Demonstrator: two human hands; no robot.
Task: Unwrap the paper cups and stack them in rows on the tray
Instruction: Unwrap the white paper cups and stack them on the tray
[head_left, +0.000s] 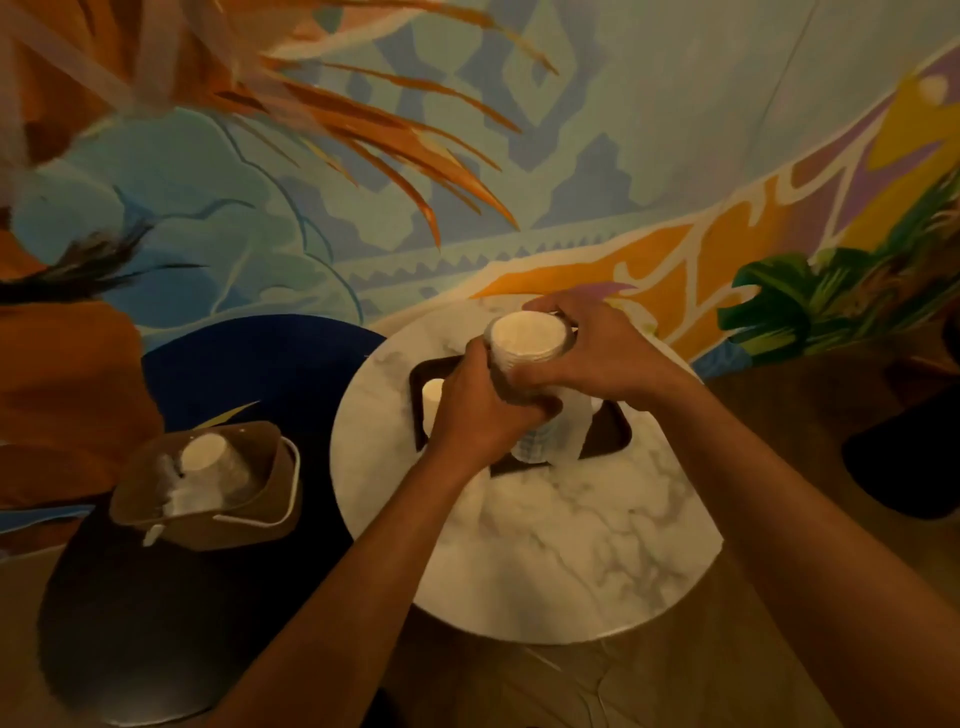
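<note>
A tall stack of white paper cups (527, 340) stands upside down on the dark tray (610, 434), its lower part still in clear plastic wrap (532, 447). My left hand (480, 410) grips the stack's side from the left. My right hand (592, 353) holds its upper part from the right and behind. Another white cup stack (432, 400) stands on the tray's left side, partly hidden by my left hand.
The tray lies on a round white marble table (545, 530). A brown paper bag (208, 483) with wrapped cups (208, 462) inside sits on a dark seat (156, 597) to the left. A painted wall rises behind, and a dark chair (909, 457) stands at right.
</note>
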